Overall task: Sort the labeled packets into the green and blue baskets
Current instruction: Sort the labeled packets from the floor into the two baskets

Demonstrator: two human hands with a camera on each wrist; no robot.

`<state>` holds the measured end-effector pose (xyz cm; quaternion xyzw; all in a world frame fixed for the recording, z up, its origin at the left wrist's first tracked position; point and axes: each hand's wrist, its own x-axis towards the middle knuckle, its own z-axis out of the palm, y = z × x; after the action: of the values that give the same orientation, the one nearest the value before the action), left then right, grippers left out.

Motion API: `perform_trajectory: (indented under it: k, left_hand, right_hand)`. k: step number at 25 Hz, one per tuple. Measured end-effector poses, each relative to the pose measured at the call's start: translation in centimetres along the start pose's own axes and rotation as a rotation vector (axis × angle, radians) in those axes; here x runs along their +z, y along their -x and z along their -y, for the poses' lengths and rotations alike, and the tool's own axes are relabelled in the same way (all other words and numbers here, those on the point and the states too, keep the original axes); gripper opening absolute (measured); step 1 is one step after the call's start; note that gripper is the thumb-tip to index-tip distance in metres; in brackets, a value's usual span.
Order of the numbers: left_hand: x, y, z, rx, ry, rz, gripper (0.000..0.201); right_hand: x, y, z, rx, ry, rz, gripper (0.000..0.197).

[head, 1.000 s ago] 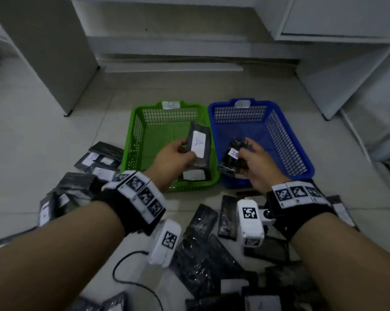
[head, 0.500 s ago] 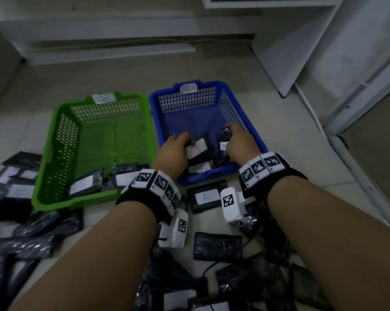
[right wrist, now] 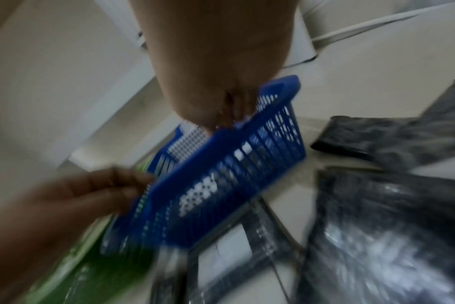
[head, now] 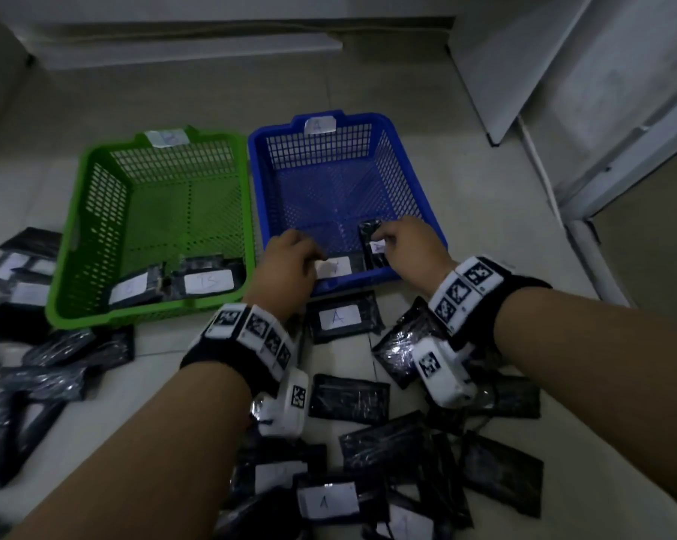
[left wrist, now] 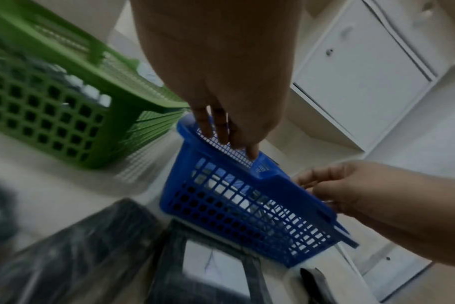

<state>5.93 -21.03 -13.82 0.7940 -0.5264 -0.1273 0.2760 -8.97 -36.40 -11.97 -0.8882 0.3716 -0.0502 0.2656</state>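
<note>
Two baskets sit side by side at centre frame: green basket [head: 95, 243] left, blue basket [head: 414, 189] right, touching. Both your hands reach over the blue basket's near wall. Your left hand [head: 290, 263] rests on a flat packet [head: 338, 265] with a white label; its fingers point down past the rim, and whether they grip it cannot be told. Your right hand [head: 414, 247] has fingers curled onto a second packet [head: 372, 243], tilted, lower right inside the blue basket. Two labeled packets [head: 208, 280] lie at the green basket's near edge. Loose packets [head: 348, 399] litter the floor [head: 446, 305] across the lower frame and far left.
</note>
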Motion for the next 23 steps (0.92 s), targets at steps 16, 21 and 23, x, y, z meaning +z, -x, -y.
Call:
perform_trajectory:
  k: [16,21,23]
  left_hand:
    - [4.0,12.1,1.8,-0.396,-0.006,0.05,0.052]
    - [0.9,12.5,1.1,-0.637,0.697,0.003,0.031]
    - [0.1,12.6,0.9,-0.644,0.881,-0.079,0.032]
  right_hand:
    - [8.9,6.9,-1.0,-0.36,0.367,0.22,0.054]
    - [8.1,7.1,-0.5,-0.319,0.299,0.263,0.053]
    - [7.5,7.7,0.1,-0.305,0.199,0.287,0.056]
